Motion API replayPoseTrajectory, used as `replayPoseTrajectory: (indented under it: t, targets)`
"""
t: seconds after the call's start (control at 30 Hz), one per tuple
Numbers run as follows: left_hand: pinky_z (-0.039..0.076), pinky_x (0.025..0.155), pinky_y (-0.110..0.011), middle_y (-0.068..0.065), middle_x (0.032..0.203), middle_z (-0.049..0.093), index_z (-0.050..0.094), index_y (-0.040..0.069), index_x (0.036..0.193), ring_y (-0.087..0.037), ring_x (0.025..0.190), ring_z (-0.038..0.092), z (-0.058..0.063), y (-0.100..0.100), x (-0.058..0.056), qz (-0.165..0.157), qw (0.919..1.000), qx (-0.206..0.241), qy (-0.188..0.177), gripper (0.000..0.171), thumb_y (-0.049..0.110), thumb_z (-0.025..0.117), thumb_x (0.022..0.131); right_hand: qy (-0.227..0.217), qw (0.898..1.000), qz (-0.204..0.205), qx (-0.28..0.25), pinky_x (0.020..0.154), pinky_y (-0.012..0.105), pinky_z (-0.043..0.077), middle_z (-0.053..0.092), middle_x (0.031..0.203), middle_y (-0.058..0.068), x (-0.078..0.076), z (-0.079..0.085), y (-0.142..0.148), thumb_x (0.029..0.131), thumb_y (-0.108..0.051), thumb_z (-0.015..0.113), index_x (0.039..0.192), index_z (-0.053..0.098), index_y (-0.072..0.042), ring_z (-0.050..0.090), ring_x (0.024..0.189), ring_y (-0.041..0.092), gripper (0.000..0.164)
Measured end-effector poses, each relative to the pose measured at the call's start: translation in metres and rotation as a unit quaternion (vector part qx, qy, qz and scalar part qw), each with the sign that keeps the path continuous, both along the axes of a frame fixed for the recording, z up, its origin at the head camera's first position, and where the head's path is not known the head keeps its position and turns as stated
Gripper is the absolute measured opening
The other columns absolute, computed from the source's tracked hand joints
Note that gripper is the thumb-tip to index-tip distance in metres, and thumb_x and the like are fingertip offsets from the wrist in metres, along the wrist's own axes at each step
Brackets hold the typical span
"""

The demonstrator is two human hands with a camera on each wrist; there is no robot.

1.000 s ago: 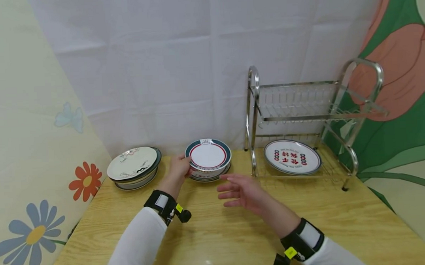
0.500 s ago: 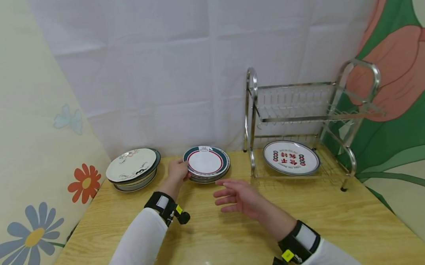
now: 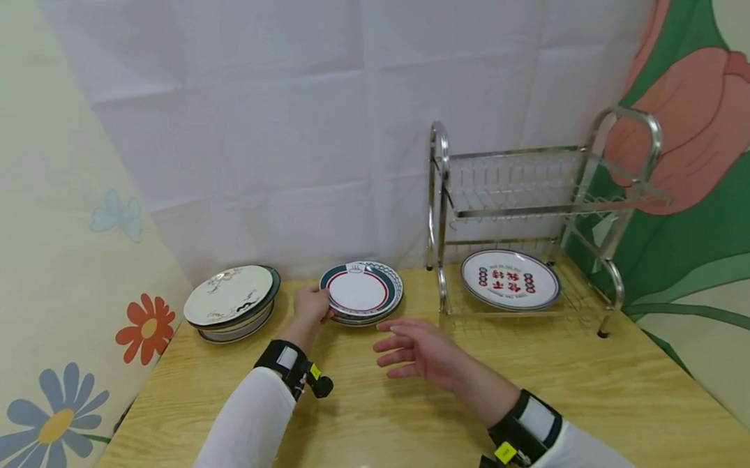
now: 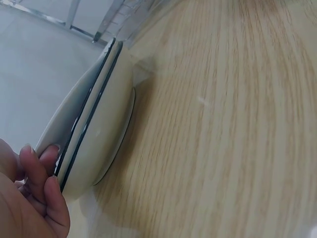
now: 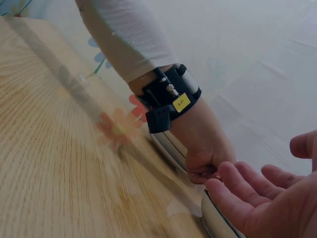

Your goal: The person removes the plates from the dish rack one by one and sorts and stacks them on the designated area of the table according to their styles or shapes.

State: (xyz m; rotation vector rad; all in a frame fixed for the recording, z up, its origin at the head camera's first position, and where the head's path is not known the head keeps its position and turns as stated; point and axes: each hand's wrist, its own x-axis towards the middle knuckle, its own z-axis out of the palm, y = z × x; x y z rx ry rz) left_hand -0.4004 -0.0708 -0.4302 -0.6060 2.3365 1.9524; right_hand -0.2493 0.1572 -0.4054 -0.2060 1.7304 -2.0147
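Note:
A white plate [image 3: 358, 289] with a teal band and a thin red ring lies on top of the middle stack of plates [image 3: 367, 320]. My left hand [image 3: 311, 305] pinches its left rim; in the left wrist view the left hand's fingers [image 4: 35, 173] bend at the edge of the stacked dishes, seen side-on. My right hand [image 3: 420, 351] hovers in front and to the right of that stack, fingers spread loosely, holding nothing. In the right wrist view, the right hand [image 5: 277, 198] appears near the left hand and the stack's edge.
A second stack, topped by a cream plate [image 3: 229, 295] with a branch pattern, stands at the left. The two-tier metal dish rack [image 3: 518, 212] stands at the right, holding an oval plate [image 3: 510, 279] with red characters on its lower level. White cloth [image 3: 270, 141] hangs behind the wooden table [image 3: 371, 429].
The teal-banded plate has come down with my left hand onto the middle stack, covering the patterned dish beneath. My right hand has shifted slightly down and left in view.

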Motion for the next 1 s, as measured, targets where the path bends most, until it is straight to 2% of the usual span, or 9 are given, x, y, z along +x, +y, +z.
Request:
replayPoseTrajectory:
  t: [0.2, 0.33, 0.4, 0.47, 0.57, 0.67, 0.77, 0.87, 1.0]
  targets:
    - [0.046, 0.051, -0.026, -0.012, 0.091, 0.063, 0.064, 0.005, 0.137, -0.016, 0.061, 0.056, -0.004, -0.002, -0.002, -0.013, 0.9991, -0.039, 0.014, 0.038, 0.013, 0.052, 0.101, -0.002, 1.000, 0.002, -0.001, 0.085, 0.042, 0.063, 0.075, 0.116, 0.014, 0.000, -0.001, 0.000, 0.107, -0.032, 0.050, 0.139, 0.055, -0.003, 0.076, 0.093, 0.020, 0.044]
    - [0.048, 0.060, -0.026, -0.015, 0.105, 0.068, 0.068, 0.002, 0.130, -0.021, 0.080, 0.061, -0.007, -0.004, 0.000, -0.032, 0.9931, -0.106, 0.038, 0.036, 0.013, 0.050, 0.101, -0.007, 1.000, 0.002, 0.006, 0.083, 0.040, 0.063, 0.075, 0.109, 0.009, 0.000, -0.002, 0.000, 0.106, -0.033, 0.050, 0.140, 0.053, -0.001, 0.076, 0.090, 0.020, 0.047]
    - [0.048, 0.066, -0.027, -0.015, 0.110, 0.069, 0.069, 0.001, 0.126, -0.023, 0.089, 0.062, -0.007, -0.005, 0.002, -0.041, 0.9867, -0.149, 0.049, 0.034, 0.015, 0.050, 0.101, -0.010, 1.000, 0.002, 0.011, 0.080, 0.038, 0.063, 0.075, 0.108, 0.008, 0.000, -0.002, 0.000, 0.106, -0.033, 0.050, 0.139, 0.053, -0.001, 0.075, 0.089, 0.019, 0.046]
    - [0.048, 0.071, -0.029, -0.014, 0.112, 0.071, 0.071, 0.001, 0.122, -0.025, 0.094, 0.062, -0.006, -0.006, 0.004, -0.050, 0.9762, -0.202, 0.060, 0.034, 0.017, 0.050, 0.101, -0.012, 1.000, 0.002, 0.015, 0.078, 0.036, 0.063, 0.075, 0.107, 0.007, 0.000, -0.002, 0.000, 0.106, -0.033, 0.050, 0.139, 0.053, -0.001, 0.075, 0.088, 0.019, 0.046]
    - [0.048, 0.074, -0.034, -0.012, 0.112, 0.071, 0.072, 0.002, 0.118, -0.026, 0.094, 0.062, -0.006, -0.007, 0.005, -0.058, 0.9584, -0.271, 0.067, 0.033, 0.019, 0.049, 0.101, -0.011, 1.000, 0.000, 0.022, 0.076, 0.034, 0.063, 0.075, 0.106, 0.006, 0.001, -0.002, -0.001, 0.106, -0.034, 0.050, 0.138, 0.055, -0.002, 0.075, 0.086, 0.018, 0.044]
    - [0.048, 0.074, -0.036, -0.011, 0.109, 0.072, 0.072, 0.002, 0.116, -0.027, 0.092, 0.062, -0.006, -0.007, 0.004, -0.063, 0.9437, -0.318, 0.068, 0.033, 0.020, 0.049, 0.100, -0.008, 1.000, 0.000, 0.027, 0.075, 0.033, 0.062, 0.075, 0.104, 0.005, 0.001, -0.002, -0.001, 0.106, -0.034, 0.050, 0.138, 0.055, -0.002, 0.074, 0.085, 0.017, 0.045]
    - [0.048, 0.072, -0.036, -0.011, 0.106, 0.072, 0.072, 0.002, 0.113, -0.027, 0.089, 0.062, -0.006, -0.007, 0.001, -0.067, 0.9379, -0.333, 0.070, 0.031, 0.018, 0.050, 0.099, -0.003, 0.999, 0.000, 0.032, 0.074, 0.032, 0.062, 0.074, 0.103, 0.004, 0.001, -0.001, -0.001, 0.106, -0.034, 0.049, 0.137, 0.056, -0.003, 0.074, 0.084, 0.017, 0.044]
    - [0.046, 0.067, -0.033, -0.012, 0.100, 0.072, 0.073, 0.000, 0.106, -0.026, 0.085, 0.061, -0.005, -0.009, 0.000, -0.076, 0.9362, -0.334, 0.080, 0.027, 0.015, 0.053, 0.096, -0.001, 0.999, 0.001, 0.034, 0.073, 0.032, 0.061, 0.074, 0.102, 0.004, 0.001, -0.001, -0.001, 0.106, -0.033, 0.049, 0.135, 0.057, -0.004, 0.073, 0.083, 0.016, 0.041]
    - [0.044, 0.057, -0.028, -0.012, 0.086, 0.068, 0.071, -0.002, 0.092, -0.025, 0.073, 0.060, 0.001, -0.015, -0.002, -0.102, 0.9408, -0.312, 0.084, 0.017, 0.010, 0.058, 0.091, 0.000, 0.999, 0.003, 0.033, 0.071, 0.030, 0.061, 0.074, 0.099, 0.003, 0.002, -0.001, -0.001, 0.107, -0.032, 0.048, 0.134, 0.058, -0.004, 0.073, 0.081, 0.016, 0.040]
